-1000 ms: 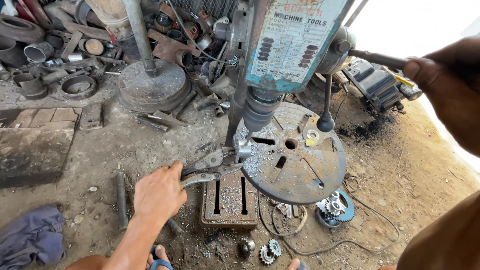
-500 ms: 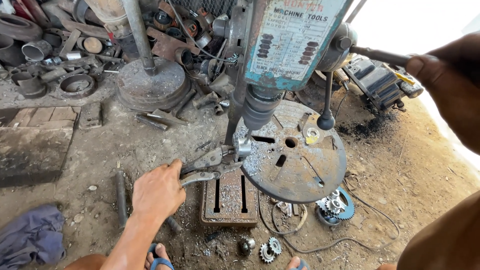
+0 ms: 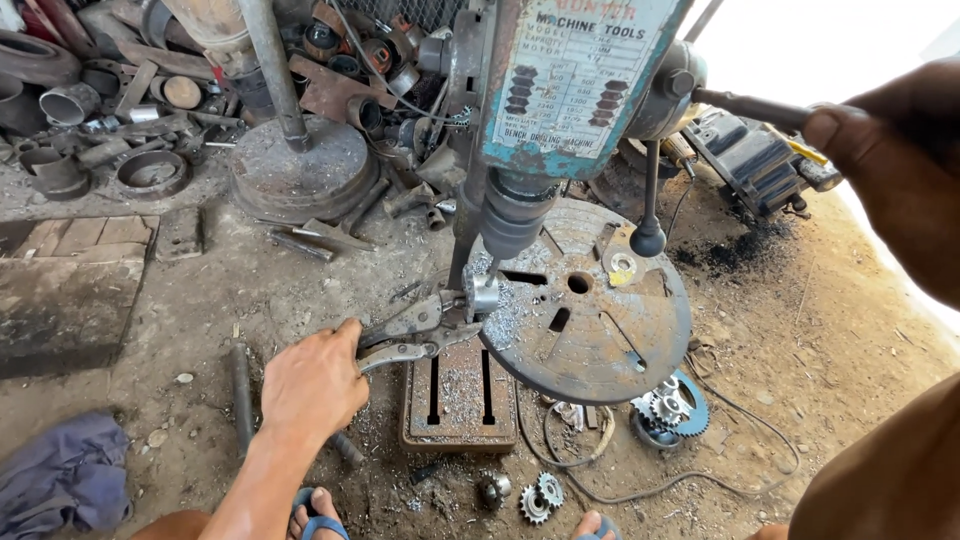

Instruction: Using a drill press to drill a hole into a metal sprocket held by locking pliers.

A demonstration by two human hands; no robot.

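Drilling under way: left hand (image 3: 315,385) fingers clamped on locking pliers (image 3: 415,330), which grip a small workpiece (image 3: 482,296) at the round table's (image 3: 600,345) left edge. Right hand (image 3: 890,140) fingers closed on the feed lever (image 3: 750,105); swarf already lies on the table, hole depth not visible.

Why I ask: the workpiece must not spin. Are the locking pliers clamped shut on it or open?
Shut: the locking pliers grip a small metal piece at the round table's edge; the left hand squeezes their handles.
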